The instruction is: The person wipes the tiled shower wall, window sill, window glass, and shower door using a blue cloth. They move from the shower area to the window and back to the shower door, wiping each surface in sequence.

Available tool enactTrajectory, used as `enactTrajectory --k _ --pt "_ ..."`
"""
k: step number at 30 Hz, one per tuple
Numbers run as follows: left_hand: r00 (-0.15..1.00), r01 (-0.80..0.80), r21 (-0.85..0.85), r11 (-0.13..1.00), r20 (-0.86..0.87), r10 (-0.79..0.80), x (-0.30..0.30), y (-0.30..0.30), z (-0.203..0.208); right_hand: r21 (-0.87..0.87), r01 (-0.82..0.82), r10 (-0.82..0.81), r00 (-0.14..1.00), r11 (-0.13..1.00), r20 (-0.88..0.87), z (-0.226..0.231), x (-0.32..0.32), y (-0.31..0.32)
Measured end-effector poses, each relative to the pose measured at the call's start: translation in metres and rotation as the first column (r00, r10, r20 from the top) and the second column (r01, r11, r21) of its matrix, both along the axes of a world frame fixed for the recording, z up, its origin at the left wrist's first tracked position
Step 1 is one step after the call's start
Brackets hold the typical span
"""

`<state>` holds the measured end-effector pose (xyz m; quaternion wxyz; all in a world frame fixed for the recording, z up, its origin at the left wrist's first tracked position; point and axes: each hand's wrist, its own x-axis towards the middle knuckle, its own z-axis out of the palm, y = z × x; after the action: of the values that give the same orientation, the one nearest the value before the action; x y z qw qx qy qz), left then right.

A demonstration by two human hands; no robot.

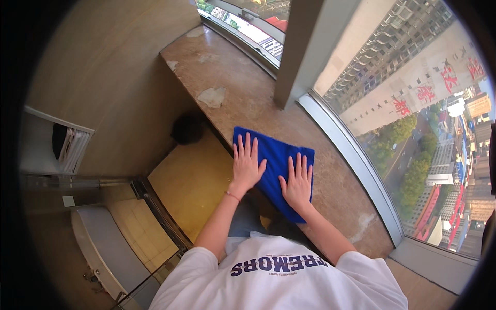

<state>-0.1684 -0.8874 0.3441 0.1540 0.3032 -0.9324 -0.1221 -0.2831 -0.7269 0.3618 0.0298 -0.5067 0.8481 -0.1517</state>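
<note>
A blue cloth (274, 150) lies spread on the brown stone window sill (248, 98), and part of it hangs over the sill's near edge. My left hand (247, 164) rests flat on the cloth's left part, fingers stretched and slightly apart. On its right part lies my right hand (298, 185), also flat, with the fingers spread and the thumb out to the side. Neither hand grips the cloth; both press on it from above. Pale worn patches (212, 97) mark the sill beyond the cloth.
A grey window post (305, 57) rises from the sill's far side, between two windows. The metal window frame (356, 155) runs along the right. Below the sill at left is a yellowish floor (191, 181) with a dark round object (187, 128). A wall niche (72, 147) holds papers.
</note>
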Motion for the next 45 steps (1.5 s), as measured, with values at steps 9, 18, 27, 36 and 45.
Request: enactTrajectory --k 9,18,27,36,45 --pt "0.998 0.032 -0.157 0.987 -0.042 -0.039 -0.026 -0.235 -0.02 -0.245 -0.165 0.156 0.986 0.955 -0.056 -0.032 -0.025 -0.235" --pt "0.998 0.061 -0.125 0.99 -0.011 -0.063 -0.028 -0.231 -0.013 -0.207 0.067 -0.086 0.993 0.976 -0.084 -0.033 -0.038 -0.265" --pt "0.961 0.263 0.067 0.963 -0.106 -0.255 0.004 -0.171 -0.006 -0.104 0.022 -0.022 1.0 0.994 0.003 -0.013 0.038 -0.209" --pt "0.979 0.15 -0.064 0.987 -0.131 -0.157 -0.048 -0.284 -0.014 -0.175 0.189 -0.214 0.967 0.966 -0.139 -0.028 -0.019 -0.322" --pt "0.992 0.071 -0.126 0.989 -0.099 -0.084 -0.066 -0.438 -0.019 -0.199 0.196 -0.225 0.965 0.96 -0.136 -0.027 -0.059 -0.427"
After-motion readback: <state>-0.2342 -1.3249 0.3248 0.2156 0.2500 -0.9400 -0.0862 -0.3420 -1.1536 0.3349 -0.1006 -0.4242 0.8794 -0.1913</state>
